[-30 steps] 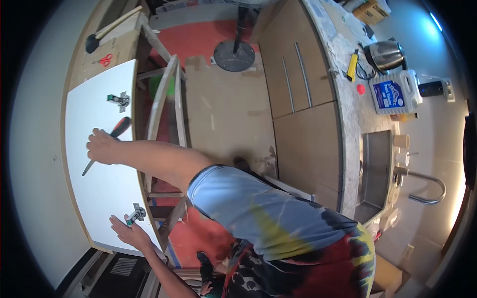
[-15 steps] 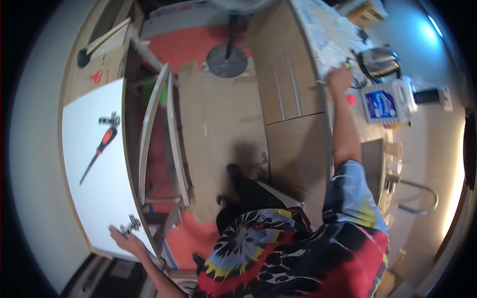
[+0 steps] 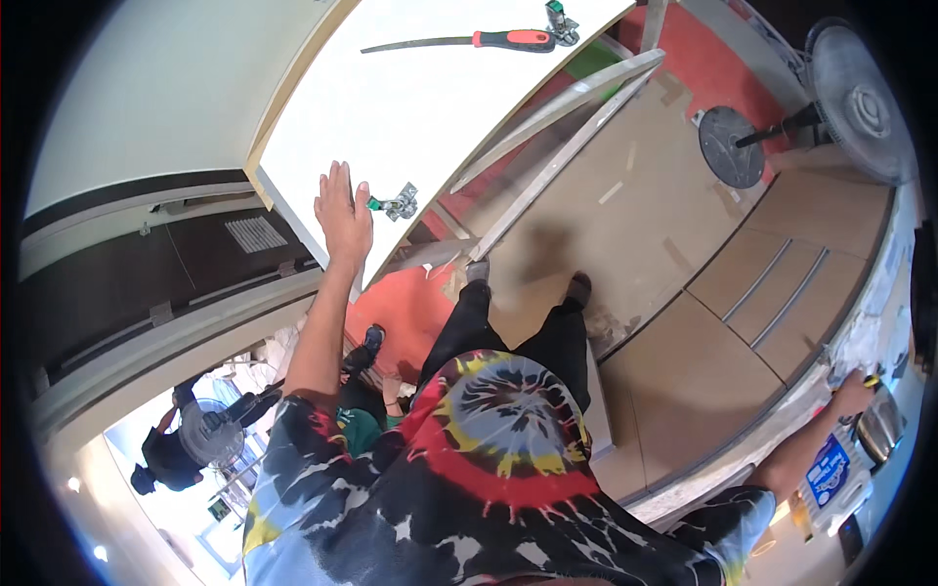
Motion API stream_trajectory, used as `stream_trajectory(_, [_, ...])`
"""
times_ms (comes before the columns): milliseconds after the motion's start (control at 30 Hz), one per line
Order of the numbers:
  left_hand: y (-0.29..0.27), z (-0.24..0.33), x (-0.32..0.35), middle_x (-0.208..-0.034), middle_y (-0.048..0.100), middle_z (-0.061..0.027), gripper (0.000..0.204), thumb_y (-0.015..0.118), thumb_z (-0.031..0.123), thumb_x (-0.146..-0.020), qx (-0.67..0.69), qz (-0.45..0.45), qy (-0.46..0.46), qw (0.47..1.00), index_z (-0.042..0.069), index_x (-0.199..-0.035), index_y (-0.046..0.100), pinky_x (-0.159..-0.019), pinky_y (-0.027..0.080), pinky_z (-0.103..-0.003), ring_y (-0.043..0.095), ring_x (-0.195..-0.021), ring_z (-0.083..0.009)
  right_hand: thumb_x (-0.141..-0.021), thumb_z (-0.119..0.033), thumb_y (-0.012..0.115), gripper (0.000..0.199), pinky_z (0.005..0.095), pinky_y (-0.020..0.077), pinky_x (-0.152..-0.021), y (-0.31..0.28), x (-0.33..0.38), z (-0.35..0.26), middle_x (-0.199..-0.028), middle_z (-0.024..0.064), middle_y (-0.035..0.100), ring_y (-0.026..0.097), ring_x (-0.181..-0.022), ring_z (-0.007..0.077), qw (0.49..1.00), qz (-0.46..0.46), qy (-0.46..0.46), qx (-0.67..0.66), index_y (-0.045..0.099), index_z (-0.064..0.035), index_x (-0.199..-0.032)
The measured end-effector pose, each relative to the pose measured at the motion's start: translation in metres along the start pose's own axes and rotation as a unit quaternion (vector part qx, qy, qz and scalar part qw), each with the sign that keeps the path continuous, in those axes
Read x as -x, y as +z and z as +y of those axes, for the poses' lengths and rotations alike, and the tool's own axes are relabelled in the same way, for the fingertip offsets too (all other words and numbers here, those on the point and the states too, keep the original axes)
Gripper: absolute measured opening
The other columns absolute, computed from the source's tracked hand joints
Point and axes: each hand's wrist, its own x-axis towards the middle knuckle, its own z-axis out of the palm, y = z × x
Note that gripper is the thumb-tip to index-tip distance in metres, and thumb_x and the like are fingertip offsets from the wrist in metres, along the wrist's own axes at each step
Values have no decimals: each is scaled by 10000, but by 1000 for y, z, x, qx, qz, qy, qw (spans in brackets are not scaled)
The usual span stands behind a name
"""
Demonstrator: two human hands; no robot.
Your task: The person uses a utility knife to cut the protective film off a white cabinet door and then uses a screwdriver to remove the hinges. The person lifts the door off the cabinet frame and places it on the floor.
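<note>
My left hand [image 3: 344, 217] lies flat on a white board [image 3: 420, 117], fingers stretched out. Just beside its thumb, a metal cabinet hinge [image 3: 401, 202] with a green part sits at the board's edge. Farther up the board lies a file [image 3: 513, 40] with a red and black handle, touching a second hinge [image 3: 562, 27]. Far to the right, my right hand [image 3: 853, 393] is closed at the counter, next to a metal kettle [image 3: 881, 425]. Something small and yellow-black shows at its fingers, too small to name. A white jug [image 3: 835, 481] with a blue label stands by that forearm.
Wooden frame bars [image 3: 557, 146] stand beside the board, over a red floor. Brown cabinet fronts [image 3: 703, 391] with long handles line the right. A stand fan [image 3: 860, 103] is at the far right. One person in green [image 3: 362, 432] is close by my left; another in dark clothes [image 3: 171, 454] is farther back.
My view has swung left, so the board now fills the upper middle and the counter sits at the lower right. My left hand, half curled by the hinge before, now lies flat beside it.
</note>
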Motion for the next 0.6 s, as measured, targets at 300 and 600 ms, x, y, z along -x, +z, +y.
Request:
stream_trajectory(300, [-9,8,-5,-1585,317,-201,575,480,332,-1012,21,-8,15,1000,53,-1505,389,-1187,97,-604,183,-1492,-431,-1043,-360,515,412,326,562,-735,-368,264,-326,-1021,119,682,679,-827,188,635,-219,84,-736,563,10,-1218])
stream_trajectory(600, [-30,-40,2,-1399,574,-129,578,766,267,-869,269,-103,206,935,77,-1374,559,-1198,95,-564,348,-1444,-374,-975,-187,595,343,388,500,-800,-531,504,-493,-958,148,610,616,-892,294,692,-355,-179,-603,625,-113,-1309])
